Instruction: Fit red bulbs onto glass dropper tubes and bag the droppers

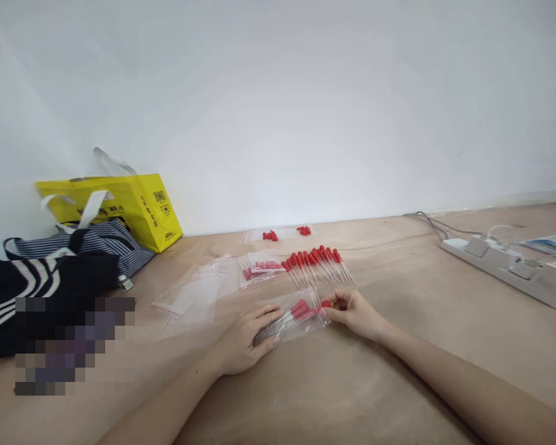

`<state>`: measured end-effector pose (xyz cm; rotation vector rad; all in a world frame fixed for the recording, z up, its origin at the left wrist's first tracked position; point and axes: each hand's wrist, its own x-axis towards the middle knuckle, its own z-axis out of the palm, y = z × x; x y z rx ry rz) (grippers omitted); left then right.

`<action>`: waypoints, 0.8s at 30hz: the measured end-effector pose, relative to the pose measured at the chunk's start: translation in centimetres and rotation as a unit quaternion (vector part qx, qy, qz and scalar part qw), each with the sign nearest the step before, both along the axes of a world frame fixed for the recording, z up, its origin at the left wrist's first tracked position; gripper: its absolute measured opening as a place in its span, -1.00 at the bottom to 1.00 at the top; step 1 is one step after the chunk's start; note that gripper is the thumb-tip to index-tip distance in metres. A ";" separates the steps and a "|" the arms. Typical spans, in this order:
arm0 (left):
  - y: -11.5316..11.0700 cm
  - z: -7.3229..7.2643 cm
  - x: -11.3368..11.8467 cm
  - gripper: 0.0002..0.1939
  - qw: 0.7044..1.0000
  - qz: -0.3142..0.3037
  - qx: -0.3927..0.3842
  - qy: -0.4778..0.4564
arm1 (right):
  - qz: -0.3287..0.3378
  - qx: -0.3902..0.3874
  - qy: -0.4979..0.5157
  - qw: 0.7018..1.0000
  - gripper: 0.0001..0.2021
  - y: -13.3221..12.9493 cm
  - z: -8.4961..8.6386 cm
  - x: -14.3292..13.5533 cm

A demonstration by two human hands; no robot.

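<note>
My left hand (250, 339) grips the near left end of a clear zip bag (290, 330), thumb on one side and fingers on the other. Inside the bag lie several thin sticks with red heads (300, 308). At the bag's right edge, my right hand (356, 312) is closed in a pinch on a red-headed stick (325, 304), whose shaft points into the bag. Just behind, a row of loose red-headed sticks (312, 256) with pale shafts rests on the table. To its left lies another filled zip bag (259, 269).
Flat clear bags (192, 293) are spread to the left on the wooden table (412, 383). By the wall are more bagged red-headed pieces (269, 236). A yellow shopping bag (160, 213), a striped bag (120, 244) and black cloth (88, 275) stand left; a white power strip (505, 272) lies right.
</note>
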<state>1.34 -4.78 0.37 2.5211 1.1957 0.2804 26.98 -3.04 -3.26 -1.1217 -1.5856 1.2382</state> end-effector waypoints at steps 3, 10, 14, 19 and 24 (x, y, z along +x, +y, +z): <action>0.0 0.0 0.0 -0.55 1.000 0.002 0.002 -0.004 | 0.086 0.022 -0.051 0.995 -0.71 -0.2 0.6 0.3; 0.2 -0.5 -0.2 -0.56 1.000 -0.001 0.002 -0.026 | 0.124 0.023 -0.041 0.991 -0.74 0.4 0.4 0.4; 0.2 -0.5 -0.3 -0.56 1.000 -0.001 0.003 -0.030 | 0.053 -0.004 -0.060 0.997 -0.76 1.0 -0.6 0.0; 0.1 -0.3 -0.2 -0.56 1.000 -0.003 0.000 -0.018 | 0.088 0.060 -0.090 0.990 -0.79 0.5 -0.5 -0.7; 0.1 -0.3 -0.1 -0.56 1.000 -0.004 0.003 -0.027 | 0.008 0.110 -0.213 0.971 -0.85 0.0 0.0 -0.9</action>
